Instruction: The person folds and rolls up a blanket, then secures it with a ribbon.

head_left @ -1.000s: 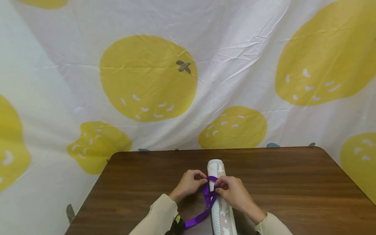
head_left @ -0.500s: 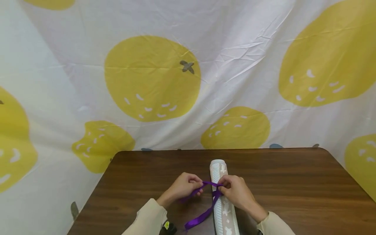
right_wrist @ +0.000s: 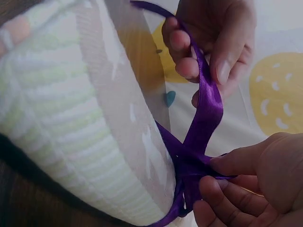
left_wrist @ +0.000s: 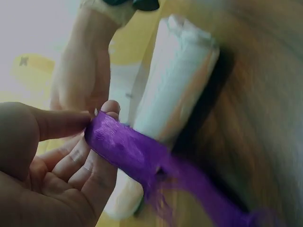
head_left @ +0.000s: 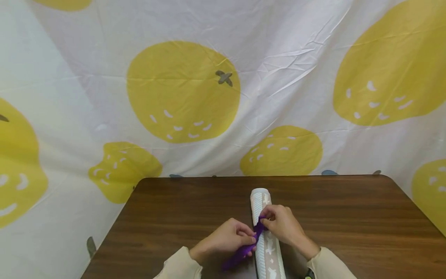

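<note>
A rolled-up cloth (head_left: 259, 202), white with pale ribbing and a beige patterned strip, lies lengthwise on the table. A purple satin ribbon (right_wrist: 208, 116) goes round it and crosses itself beside the roll. My left hand (head_left: 230, 239), left of the roll, pinches one length of ribbon (left_wrist: 125, 146) between thumb and fingers; its tail hangs down to the left. Over the roll, my right hand (head_left: 283, 226) pinches the ribbon near the crossing, thumb against fingers in the right wrist view. Whether a knot is tied there I cannot tell.
The brown wood-grain table (head_left: 341, 217) has rounded far corners. Behind it hangs a white cloth (head_left: 278, 89) printed with large yellow fruit. A dark band with a small light face (head_left: 309, 274) shows at the right sleeve.
My left hand first drew the ribbon out leftward, then came back down and right toward the roll. The ribbon loop above the roll is gone. My right hand stays nearly in place, still pinching.
</note>
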The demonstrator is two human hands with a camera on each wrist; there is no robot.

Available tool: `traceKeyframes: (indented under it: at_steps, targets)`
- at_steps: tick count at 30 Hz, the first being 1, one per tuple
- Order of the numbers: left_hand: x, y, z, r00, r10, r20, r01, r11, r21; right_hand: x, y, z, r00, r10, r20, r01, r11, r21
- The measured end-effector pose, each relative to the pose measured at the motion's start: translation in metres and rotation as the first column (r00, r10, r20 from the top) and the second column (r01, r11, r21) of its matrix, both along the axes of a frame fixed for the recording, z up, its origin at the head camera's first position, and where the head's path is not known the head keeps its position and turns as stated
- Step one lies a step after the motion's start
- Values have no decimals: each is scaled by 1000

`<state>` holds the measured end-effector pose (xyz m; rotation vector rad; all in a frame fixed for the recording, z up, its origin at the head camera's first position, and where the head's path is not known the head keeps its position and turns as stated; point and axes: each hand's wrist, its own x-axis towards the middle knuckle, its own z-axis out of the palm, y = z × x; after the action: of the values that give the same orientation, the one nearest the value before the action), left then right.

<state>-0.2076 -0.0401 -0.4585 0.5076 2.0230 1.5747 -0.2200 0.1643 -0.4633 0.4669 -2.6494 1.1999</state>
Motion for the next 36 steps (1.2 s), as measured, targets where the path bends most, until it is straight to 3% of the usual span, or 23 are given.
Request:
traceKeyframes:
  at_steps: [3,7,9,16,25,30,36]
  targets:
    - [6,12,0,1000,3,-25,-3,1000,-6,-2,2,1,1000,18,-3,-18,1000,17]
    - [10,25,1,993,-16,-115,9,998,-56,-4,5,2,999,39,-5,-39,999,37]
    - [13,31,1,993,-21,-118,14,998,-62,-4,7,2,999,49,1,-49,998,40]
    - [22,53,-5,998,-67,10,66,995,74,-5,12,5,995,95,35,-97,995,40]
    - [32,66,-12,985,-164,62,162,986,43,-6,14,6,988,140,67,-142,990,26]
    - [27,58,-7,982,-181,49,180,983,21,-6,14,6,987,137,78,-140,990,30]
    - [9,41,1,996,-94,-6,94,995,27,-5,14,6,988,136,73,-139,990,34]
